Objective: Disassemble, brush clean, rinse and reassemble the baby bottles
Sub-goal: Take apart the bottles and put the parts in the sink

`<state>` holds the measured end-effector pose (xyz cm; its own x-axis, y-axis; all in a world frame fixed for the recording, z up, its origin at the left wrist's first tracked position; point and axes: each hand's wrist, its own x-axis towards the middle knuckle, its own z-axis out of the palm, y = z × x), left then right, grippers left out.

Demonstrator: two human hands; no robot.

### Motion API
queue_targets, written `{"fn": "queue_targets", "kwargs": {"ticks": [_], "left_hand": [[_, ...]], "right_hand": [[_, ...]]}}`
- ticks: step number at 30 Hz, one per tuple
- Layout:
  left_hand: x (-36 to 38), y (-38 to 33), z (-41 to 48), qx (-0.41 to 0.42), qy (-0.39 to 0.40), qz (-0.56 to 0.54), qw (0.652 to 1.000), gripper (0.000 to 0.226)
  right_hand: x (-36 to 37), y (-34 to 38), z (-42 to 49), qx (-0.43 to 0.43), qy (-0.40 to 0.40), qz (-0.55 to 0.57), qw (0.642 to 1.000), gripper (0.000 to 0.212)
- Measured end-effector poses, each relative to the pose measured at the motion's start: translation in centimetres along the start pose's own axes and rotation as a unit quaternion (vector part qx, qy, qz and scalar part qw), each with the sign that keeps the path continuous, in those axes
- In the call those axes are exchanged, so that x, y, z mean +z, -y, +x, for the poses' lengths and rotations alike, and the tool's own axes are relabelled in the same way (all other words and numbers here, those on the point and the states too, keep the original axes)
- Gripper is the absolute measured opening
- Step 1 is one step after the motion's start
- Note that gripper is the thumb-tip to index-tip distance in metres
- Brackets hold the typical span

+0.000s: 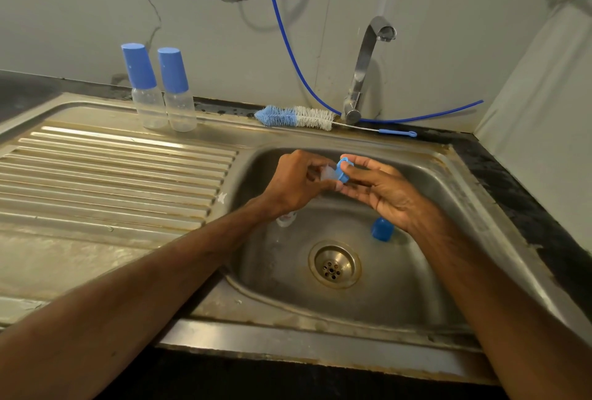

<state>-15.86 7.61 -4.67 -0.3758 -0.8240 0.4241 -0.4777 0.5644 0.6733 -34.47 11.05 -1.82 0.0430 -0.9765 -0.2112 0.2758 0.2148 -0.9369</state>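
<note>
- Presently, dark desk (512, 181): carries the steel sink (448, 175); ribbed drainboard (112, 169) to its left, dry-looking.
- Tap (362, 69) at the back of the basin: no water seen running. A blue hose (282, 31) loops down the wall behind it.
- Left hand (294, 181) and right hand (381, 188): both over the basin, close together. The left pinches a clear teat (328, 173); the right holds the blue screw ring (344, 170) between thumb and fingers. Teat and ring appear to be touching; whether seated or already parted cannot be told.
- Two capped bottles (145, 92) (177, 95): upright, side by side on the back ledge, fully assembled, not yet taken apart.
- Bottle brush (298, 117): lying on the back ledge near the tap, untouched.
- Bottle body (286, 218): clear, lying in the basin, mostly hidden under the left wrist.
- Blue cap (382, 229): loose in the basin below the right hand.
- Progress, as judged: early. One bottle is being stripped down, with the teat-from-ring step in hand. Brushing, rinsing and reassembly of all three remain.
</note>
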Motion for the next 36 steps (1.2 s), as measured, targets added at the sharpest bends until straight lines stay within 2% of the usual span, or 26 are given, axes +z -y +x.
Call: {"fn": "queue_targets", "kwargs": {"ticks": [3, 6, 9, 13, 15, 17, 19, 22, 25, 28, 33, 36], "left_hand": [[-0.1, 0.4, 0.1, -0.023, -0.023, 0.010, 0.999, 0.038], [-0.4, 1.0, 0.1, -0.074, -0.074, -0.005, 0.995, 0.034], [-0.5, 1.4, 0.2, -0.099, -0.106, -0.043, 0.988, 0.025], [-0.4, 0.9, 0.2, -0.071, -0.108, -0.007, 0.992, 0.018], [-0.4, 0.8, 0.2, -0.051, -0.100, 0.011, 0.994, 0.016], [-0.3, 0.9, 0.3, -0.037, -0.098, 0.036, 0.994, 0.015], [-0.2, 1.0, 0.4, -0.032, -0.091, 0.042, 0.994, 0.015], [0.0, 1.1, 0.3, -0.038, -0.067, 0.029, 0.997, 0.015], [0.1, 1.2, 0.0, -0.041, -0.047, 0.012, 0.998, 0.015], [0.4, 1.2, -0.2, -0.047, -0.025, 0.007, 0.999, 0.018], [0.5, 1.0, -0.3, -0.055, -0.007, 0.004, 0.998, 0.020], [0.5, 0.9, -0.3, -0.059, 0.002, 0.009, 0.998, 0.018]], "right_hand": [[-0.5, 0.1, 0.2, -0.005, -0.018, 0.000, 1.000, 0.032], [-1.1, 0.1, 0.5, -0.028, -0.059, -0.029, 0.997, 0.041], [-1.5, -0.6, 0.8, -0.065, -0.101, -0.167, 0.979, 0.043], [-2.5, -1.7, 1.9, -0.094, -0.077, -0.330, 0.936, 0.044], [-3.3, -2.1, 3.0, -0.097, -0.076, -0.434, 0.893, 0.044], [-4.0, -2.8, 4.4, -0.093, -0.065, -0.603, 0.790, 0.044], [-4.4, -3.8, 5.6, -0.068, -0.034, -0.718, 0.692, 0.042], [-4.4, -5.1, 6.2, -0.029, -0.012, -0.782, 0.622, 0.043], [-4.7, -6.0, 6.4, -0.038, -0.002, -0.829, 0.557, 0.050], [-5.8, -7.4, 6.7, -0.037, 0.006, -0.848, 0.529, 0.051], [-6.4, -8.6, 7.1, -0.053, 0.007, -0.845, 0.533, 0.034], [-6.4, -9.3, 7.4, -0.067, 0.008, -0.853, 0.517, 0.031]]}}
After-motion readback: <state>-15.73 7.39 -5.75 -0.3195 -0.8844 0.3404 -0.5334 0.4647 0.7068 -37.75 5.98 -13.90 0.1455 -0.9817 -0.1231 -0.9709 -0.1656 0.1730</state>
